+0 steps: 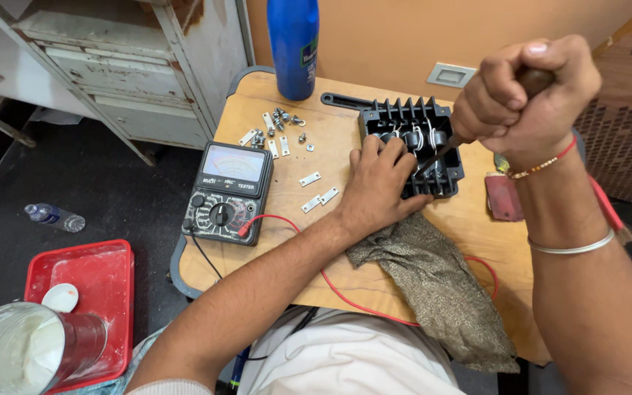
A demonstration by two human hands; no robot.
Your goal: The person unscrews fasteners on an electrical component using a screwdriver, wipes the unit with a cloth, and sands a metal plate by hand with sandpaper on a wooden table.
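Meter (227, 192) left on table (294, 271), finned housing (412, 143) right, bottle (293, 45) behind, cloth (433, 281) in front

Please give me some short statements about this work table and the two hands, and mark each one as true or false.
1. The right hand grips a screwdriver whose tip points into the black finned housing. True.
2. The left hand lies on the meter. False: it rests on the black finned housing; the meter sits apart, to its left.
3. A blue bottle stands at the far edge of the wooden table. True.
4. The small screws and metal plates are collected in the red tray. False: they lie loose on the table; the tray is on the floor.
5. A cloth lies on the table below the housing. True.
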